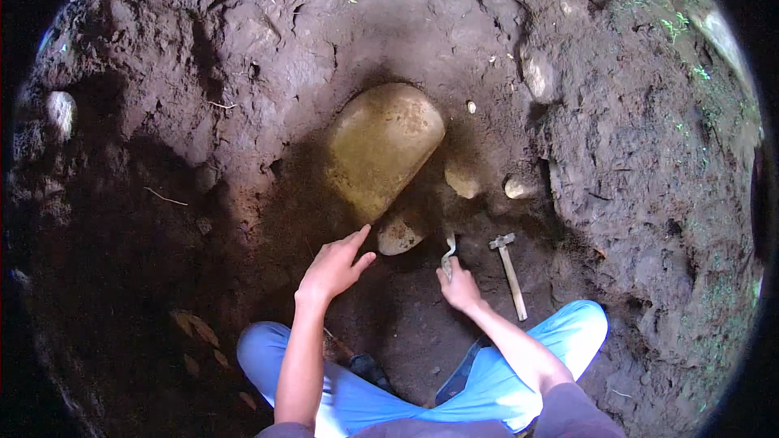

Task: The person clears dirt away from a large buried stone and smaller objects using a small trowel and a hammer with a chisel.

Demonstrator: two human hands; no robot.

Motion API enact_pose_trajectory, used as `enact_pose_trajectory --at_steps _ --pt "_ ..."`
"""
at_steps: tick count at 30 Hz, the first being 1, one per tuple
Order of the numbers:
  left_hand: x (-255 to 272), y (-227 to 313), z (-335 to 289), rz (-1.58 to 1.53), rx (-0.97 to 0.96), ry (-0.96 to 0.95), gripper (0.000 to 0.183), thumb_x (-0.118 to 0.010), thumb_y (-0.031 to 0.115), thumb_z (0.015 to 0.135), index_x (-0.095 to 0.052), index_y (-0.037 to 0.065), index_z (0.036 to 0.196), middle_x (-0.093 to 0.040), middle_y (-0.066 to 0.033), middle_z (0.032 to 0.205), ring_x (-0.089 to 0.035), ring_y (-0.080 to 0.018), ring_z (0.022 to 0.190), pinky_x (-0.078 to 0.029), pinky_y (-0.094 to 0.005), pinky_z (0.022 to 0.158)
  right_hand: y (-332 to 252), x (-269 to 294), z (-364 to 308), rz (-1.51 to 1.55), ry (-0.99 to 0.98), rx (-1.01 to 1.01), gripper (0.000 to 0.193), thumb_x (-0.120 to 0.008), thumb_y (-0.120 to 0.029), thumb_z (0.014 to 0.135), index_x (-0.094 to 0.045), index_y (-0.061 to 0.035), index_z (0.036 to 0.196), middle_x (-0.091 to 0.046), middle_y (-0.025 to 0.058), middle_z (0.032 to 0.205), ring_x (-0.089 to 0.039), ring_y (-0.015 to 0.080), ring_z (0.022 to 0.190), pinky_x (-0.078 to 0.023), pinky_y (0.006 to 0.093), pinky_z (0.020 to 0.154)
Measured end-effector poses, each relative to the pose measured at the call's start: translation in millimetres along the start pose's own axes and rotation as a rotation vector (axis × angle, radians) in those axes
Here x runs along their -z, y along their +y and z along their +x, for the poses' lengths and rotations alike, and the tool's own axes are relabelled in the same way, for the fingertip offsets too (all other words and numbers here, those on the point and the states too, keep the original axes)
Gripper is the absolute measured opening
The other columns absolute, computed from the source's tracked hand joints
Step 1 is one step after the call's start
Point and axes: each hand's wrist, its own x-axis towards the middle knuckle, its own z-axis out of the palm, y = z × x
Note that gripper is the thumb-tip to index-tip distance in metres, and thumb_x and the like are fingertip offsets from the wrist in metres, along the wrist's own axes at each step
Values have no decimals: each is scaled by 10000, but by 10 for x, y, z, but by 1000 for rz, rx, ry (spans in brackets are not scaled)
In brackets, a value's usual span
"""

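Left hand (331,269) is pointing, fingers open, at the lower end of a large stone (385,146); contact cannot be told. Soil (479,40) is hiding the stone's base. Right hand (459,285) is gripping and partly covering a curved metal tool (449,246), its far end showing too small to identify. Hammer (510,276) is lying farther right.

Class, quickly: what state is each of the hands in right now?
Left hand: open, holding nothing, near the large stone.
Right hand: closed around a small tool.

Pale blue trousers (572,330), dull purple sleeves (572,414), apparently dark shoes (369,370).
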Motion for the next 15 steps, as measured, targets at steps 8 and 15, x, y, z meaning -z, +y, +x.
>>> enact_pose_trajectory --at_steps 8,15 --pt "138 -158 -28 23 41 70 584 -570 334 1006 -432 33 1486 -538 -231 1431 -519 -383 1318 -421 -451 1112 -677 108 -554 203 -170 116 366 -537 -376 1016 -459 -121 1267 -683 305 865 -670 523 892 -528 597 777" --pt "68 -157 39 1 65 -3 616 -563 378 1014 -399 66 1520 -499 -211 1479 -483 -375 1359 -400 -443 1131 -260 -83 18 72 -41 -5 361 -574 -286 989 -471 -9 1196 -674 322 840 -665 526 835 -538 614 712"
